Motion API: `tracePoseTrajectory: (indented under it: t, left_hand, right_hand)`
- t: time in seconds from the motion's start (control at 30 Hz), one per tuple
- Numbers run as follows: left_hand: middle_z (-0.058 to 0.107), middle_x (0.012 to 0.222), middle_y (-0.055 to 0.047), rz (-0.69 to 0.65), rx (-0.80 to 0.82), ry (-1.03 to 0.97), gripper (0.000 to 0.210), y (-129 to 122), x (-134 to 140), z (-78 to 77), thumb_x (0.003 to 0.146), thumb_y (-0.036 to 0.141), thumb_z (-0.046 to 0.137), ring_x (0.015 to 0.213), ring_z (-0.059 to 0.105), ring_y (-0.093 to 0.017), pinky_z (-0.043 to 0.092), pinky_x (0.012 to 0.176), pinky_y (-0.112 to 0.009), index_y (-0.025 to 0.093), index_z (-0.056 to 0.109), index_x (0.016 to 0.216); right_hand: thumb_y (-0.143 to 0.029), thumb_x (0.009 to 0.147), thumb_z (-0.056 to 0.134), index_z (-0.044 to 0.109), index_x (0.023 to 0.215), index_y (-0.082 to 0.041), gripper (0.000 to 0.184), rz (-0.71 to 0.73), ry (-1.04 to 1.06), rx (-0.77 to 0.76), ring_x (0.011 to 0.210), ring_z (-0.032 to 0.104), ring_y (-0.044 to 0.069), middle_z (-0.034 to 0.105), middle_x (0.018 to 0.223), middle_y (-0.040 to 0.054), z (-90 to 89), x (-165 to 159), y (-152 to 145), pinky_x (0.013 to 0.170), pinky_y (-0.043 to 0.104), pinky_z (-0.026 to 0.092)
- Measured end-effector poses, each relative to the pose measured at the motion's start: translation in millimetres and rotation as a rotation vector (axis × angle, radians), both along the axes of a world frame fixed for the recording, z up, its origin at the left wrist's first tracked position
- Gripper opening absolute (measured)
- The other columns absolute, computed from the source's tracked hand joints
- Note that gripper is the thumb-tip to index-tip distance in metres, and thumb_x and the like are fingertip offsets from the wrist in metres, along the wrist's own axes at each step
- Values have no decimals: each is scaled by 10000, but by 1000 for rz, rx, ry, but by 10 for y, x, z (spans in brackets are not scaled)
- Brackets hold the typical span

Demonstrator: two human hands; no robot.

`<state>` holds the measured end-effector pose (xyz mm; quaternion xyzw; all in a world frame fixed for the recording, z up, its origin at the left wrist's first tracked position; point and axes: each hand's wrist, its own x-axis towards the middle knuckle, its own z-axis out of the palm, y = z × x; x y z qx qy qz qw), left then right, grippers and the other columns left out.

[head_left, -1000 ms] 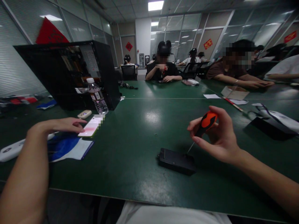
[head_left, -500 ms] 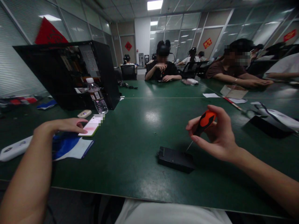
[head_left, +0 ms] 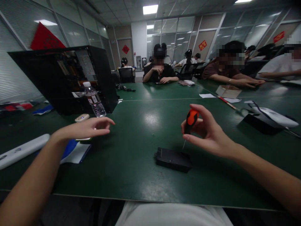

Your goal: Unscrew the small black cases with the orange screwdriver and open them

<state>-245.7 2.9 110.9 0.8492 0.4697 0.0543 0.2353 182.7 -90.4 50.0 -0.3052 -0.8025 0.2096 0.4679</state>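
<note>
Several fingers of the right hand [head_left: 211, 138] are clamped with the thumb around the orange-and-black handle of a screwdriver [head_left: 192, 118], its thin shaft slanting down to the far side of a black box [head_left: 174, 160]; whether the tip touches is unclear. This box lies near the tabletop's [head_left: 131, 131] front edge, right of its middle. The left hand's [head_left: 90, 128] thumb and fingertips stand apart, above a phone [head_left: 83, 139] mostly hidden beneath. Towards the left edge lie a blue-and-white packet [head_left: 77, 153] and a long white device [head_left: 25, 150]. Farther back, a bottle [head_left: 97, 106] stands before an open computer case [head_left: 103, 72].
</note>
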Motion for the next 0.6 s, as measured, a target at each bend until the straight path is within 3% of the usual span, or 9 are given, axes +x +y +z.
tracePoseTrajectory:
  t: [0.13, 0.2, 0.27, 0.43, 0.6]
  left_hand:
    - [568, 1468, -97, -338, -26, -137, 703, -403, 823, -287, 899, 480, 709, 1277, 590, -271, 509, 1034, -384, 270, 442, 1514]
    - [531, 1511, -117, -460, 6, -182, 797, -549, 1160, -456, 857, 484, 762, 1336, 551, -297, 465, 1102, -423, 256, 412, 1536]
    - [559, 1477, -125, -510, 64, -208, 754, -626, 1411, -587, 847, 465, 770, 1314, 569, -307, 461, 1103, -429, 234, 465, 1497]
    - [723, 1142, -77, -561, 121, -329, 417, -622, 1712, -807, 845, 284, 732, 1025, 692, -235, 531, 927, -338, 181, 652, 1241]
    - [738, 1144, -83, -494, 161, -475, 427, -572, 1733, -1010, 888, 347, 727, 996, 707, -215, 543, 893, -323, 170, 652, 1270]
  right_hand:
    - [-230, 891, 738, 299, 1548, -396, 807, 38, -21, -53, 806, 694, 149, 663, 946, -12, 128, -74, -32, 754, 303, 613]
    - [-233, 891, 740, 295, 1545, -391, 807, 41, 28, -13, 827, 690, 154, 657, 957, -8, 160, -148, -55, 758, 309, 612]
    - [-230, 898, 731, 276, 1549, -387, 810, 49, 107, 46, 845, 683, 162, 649, 960, -3, 152, -233, -78, 763, 325, 614]
    - [-157, 917, 678, 267, 1554, -370, 787, 99, 225, 198, 816, 657, 158, 623, 929, -1, -39, -357, -111, 743, 344, 620]
    - [-105, 913, 654, 260, 1565, -373, 807, 69, 215, 245, 814, 669, 168, 629, 941, 6, -180, -284, -131, 750, 377, 630]
